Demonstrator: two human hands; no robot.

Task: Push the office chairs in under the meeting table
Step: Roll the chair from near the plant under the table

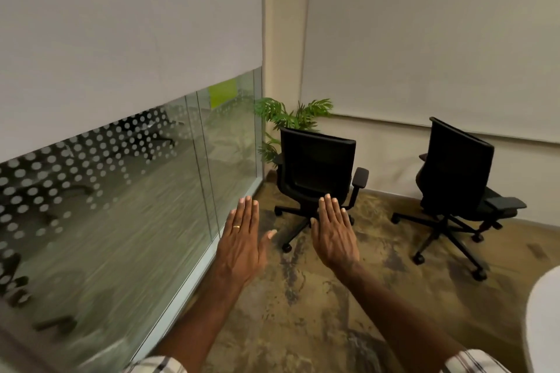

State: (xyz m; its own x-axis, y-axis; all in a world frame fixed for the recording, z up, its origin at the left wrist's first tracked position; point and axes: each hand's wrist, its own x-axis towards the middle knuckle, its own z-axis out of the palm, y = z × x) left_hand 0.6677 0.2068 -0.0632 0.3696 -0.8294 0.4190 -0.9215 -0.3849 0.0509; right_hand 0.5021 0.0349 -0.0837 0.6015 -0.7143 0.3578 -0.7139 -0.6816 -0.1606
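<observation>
Two black office chairs (316, 172) (457, 179) are seen on mottled carpet (318, 297) beside a glass wall (121, 221); both hands (244, 239) (335, 235) are held flat, fingers (248, 212) pressed together, holding nothing.

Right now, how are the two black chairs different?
The left chair stands in the corner by the plant, while the right chair stands by the blind-covered wall. The left chair shows its back squarely; the right chair is turned sideways. Both are black, on wheels, with armrests, and neither is pushed under the table. Both hands are open and touching neither.
</observation>
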